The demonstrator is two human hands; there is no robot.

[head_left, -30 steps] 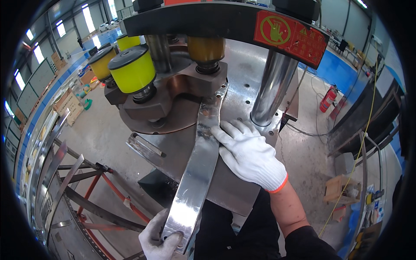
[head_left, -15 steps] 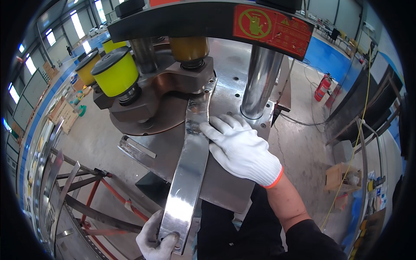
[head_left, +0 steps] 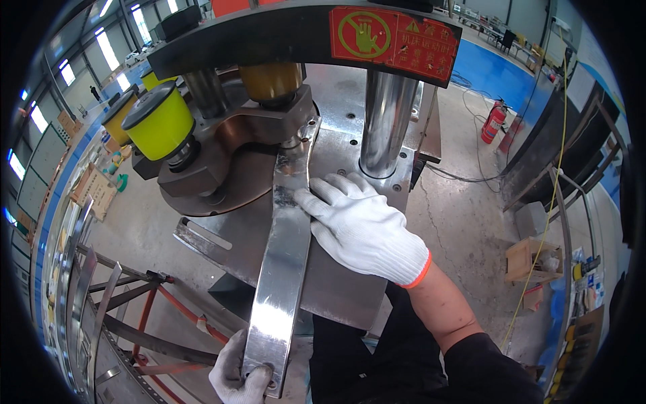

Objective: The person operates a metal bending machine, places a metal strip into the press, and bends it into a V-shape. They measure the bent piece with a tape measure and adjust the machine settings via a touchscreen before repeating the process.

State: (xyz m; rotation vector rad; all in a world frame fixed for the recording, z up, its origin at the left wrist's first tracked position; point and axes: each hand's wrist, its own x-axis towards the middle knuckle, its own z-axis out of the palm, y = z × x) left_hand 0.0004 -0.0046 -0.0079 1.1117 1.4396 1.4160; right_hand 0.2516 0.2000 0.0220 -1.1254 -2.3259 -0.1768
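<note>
Everything has slid slightly in our view toward nine o'clock. At seven, our left grip (head_left: 237, 378) is closed on the metal strip (head_left: 277, 283), best held there, probably stiff and slippery. It crosses the machine plate (head_left: 350, 289) toward twelve; at four our right grip (head_left: 369, 234), opened flat, touches it.

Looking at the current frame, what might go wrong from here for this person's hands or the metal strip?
1. The right hand lies with its fingers on the metal strip close to the steel block; if the machine moved, they might be pinched.
2. The strip's near end reaches past the edge of the base plate, into the left hand; if that grip slipped, the strip could tip or shift.
</note>
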